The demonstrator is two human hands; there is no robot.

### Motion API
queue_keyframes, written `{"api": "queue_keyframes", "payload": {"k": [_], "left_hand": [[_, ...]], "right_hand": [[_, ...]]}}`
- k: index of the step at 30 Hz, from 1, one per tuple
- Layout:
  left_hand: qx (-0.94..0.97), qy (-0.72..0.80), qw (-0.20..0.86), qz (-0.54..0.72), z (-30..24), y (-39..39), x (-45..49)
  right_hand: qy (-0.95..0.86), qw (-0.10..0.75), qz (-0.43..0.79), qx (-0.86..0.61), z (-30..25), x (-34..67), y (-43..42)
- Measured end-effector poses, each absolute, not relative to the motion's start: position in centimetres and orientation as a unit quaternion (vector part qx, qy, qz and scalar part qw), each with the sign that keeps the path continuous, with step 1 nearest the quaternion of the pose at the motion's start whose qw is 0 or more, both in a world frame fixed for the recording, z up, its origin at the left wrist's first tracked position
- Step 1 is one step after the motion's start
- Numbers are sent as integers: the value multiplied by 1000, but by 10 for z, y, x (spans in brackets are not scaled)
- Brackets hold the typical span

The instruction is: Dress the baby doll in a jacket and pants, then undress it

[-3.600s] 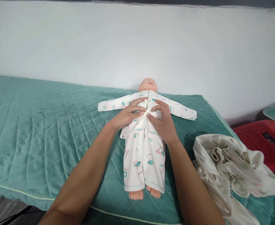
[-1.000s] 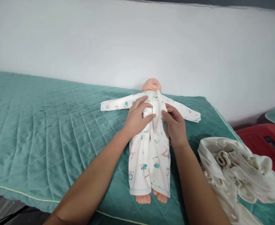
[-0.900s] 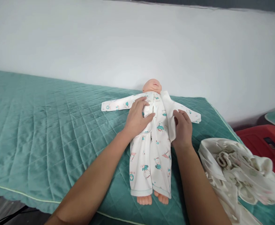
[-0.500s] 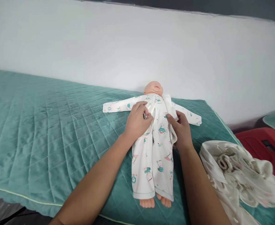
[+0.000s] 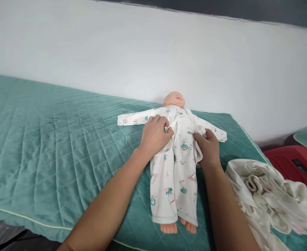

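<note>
A baby doll [image 5: 174, 99] lies on its back on a teal quilted mattress [image 5: 51, 139], dressed in a white printed shirt [image 5: 185, 136] and matching trousers [image 5: 173, 188]. Its bare feet [image 5: 178, 227] point toward me. My left hand [image 5: 155, 135] is closed on the shirt's left front panel at the doll's chest. My right hand [image 5: 208, 148] grips the shirt's right front panel, pulled aside off the belly. The shirt front stands open between my hands.
A crumpled cream cloth [image 5: 266, 195] lies on the mattress at the right. Beyond the bed's right edge stands a red plastic object [image 5: 294, 164]. A white wall [image 5: 153, 52] runs behind the doll's head.
The shirt was closed at the front; now its right panel is drawn open to the right by my right hand. My left hand has closed on the left panel.
</note>
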State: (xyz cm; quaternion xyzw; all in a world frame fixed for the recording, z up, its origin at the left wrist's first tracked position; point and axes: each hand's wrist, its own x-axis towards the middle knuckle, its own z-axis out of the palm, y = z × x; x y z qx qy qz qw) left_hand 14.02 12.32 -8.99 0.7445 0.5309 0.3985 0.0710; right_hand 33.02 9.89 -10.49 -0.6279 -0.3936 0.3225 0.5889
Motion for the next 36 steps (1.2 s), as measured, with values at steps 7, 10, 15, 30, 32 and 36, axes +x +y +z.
{"api": "queue_keyframes", "payload": {"k": [7, 10, 15, 30, 32, 36], "left_hand": [[685, 554, 151, 448, -92, 131, 131], [638, 586, 184, 465, -95, 139, 116], [635, 665, 147, 364, -105, 154, 85], [690, 663, -29, 289, -104, 167, 92], [745, 597, -33, 296, -108, 173, 101], [773, 579, -38, 258, -118, 187, 104]], "right_hand": [[-394, 552, 267, -685, -113, 341, 104], [-411, 541, 211, -703, -120, 350, 108], [-389, 565, 126, -717, -127, 361, 112], [-508, 456, 159, -713, -123, 359, 126], [-506, 446, 136, -726, -123, 366, 134], [-484, 435, 80, -755, -126, 392, 145]]}}
